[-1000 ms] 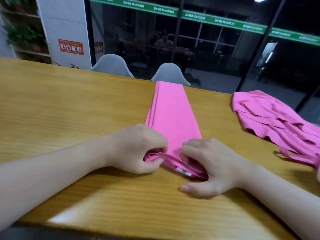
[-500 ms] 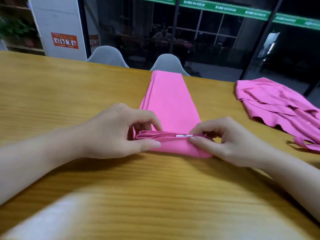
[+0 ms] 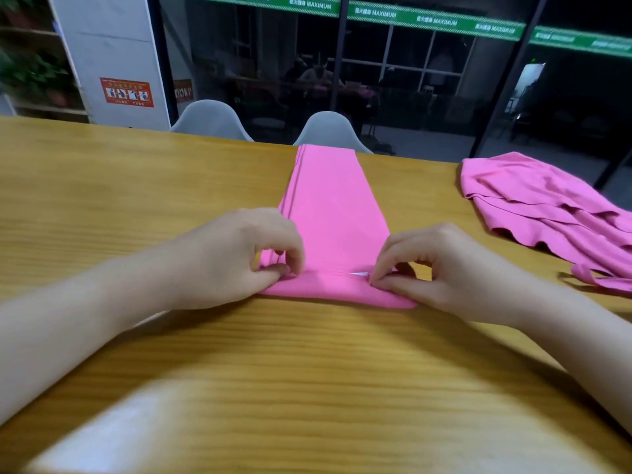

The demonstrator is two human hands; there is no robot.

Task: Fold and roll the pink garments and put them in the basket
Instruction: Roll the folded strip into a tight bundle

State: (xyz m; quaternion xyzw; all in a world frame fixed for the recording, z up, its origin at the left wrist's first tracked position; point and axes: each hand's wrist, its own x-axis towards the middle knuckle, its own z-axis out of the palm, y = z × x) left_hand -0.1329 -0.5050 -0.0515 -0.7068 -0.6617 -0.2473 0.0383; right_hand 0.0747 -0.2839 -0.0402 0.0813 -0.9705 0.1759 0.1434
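Note:
A pink garment (image 3: 330, 206), folded into a long narrow strip, lies on the wooden table (image 3: 102, 200) and runs from the far edge toward me. Its near end is turned over into a short flat fold, with a small white label showing at the fold's edge. My left hand (image 3: 239, 254) pinches the left corner of that fold between thumb and fingertips. My right hand (image 3: 441, 268) pinches the right corner the same way. More loose pink garments (image 3: 547, 213) lie crumpled at the right of the table. No basket is in view.
Two grey chairs (image 3: 328, 131) stand behind the table's far edge, in front of dark glass walls. A white pillar with an orange sign (image 3: 126, 92) and a plant shelf are at the back left.
Both hands have turned the strip's near end over and spread apart to its two corners. The fold has gone from a bunched lump to a flatter band.

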